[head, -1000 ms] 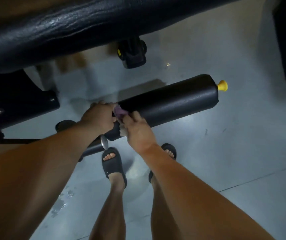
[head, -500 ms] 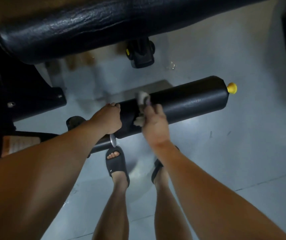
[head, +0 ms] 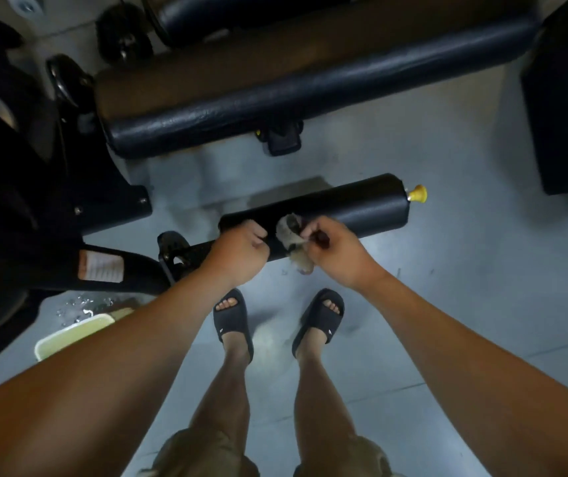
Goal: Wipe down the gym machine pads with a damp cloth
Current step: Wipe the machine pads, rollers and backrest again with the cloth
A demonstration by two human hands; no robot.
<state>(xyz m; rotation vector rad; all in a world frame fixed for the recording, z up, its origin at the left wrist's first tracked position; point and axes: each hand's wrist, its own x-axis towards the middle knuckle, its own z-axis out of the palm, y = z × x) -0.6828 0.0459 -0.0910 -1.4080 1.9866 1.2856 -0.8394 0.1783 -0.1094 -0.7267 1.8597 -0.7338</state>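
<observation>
The black cylindrical foam roller pad point(head: 344, 210) (yellow-capped) is gripped by the left hand point(head: 238, 254) while a crumpled beige cloth point(head: 291, 235) is pinched against it by the right hand point(head: 336, 251) fingers point(head: 310, 232).

A pale grey floor point(head: 482, 304), crossed by a thin seam point(head: 551, 352), is lit brightest just below the grip, while left of the grip stands a black machine frame point(head: 110, 208) with a worn label point(head: 100, 266), and water droplets point(head: 79, 304) and a yellowish tub point(head: 69, 333) lie lower left.
</observation>
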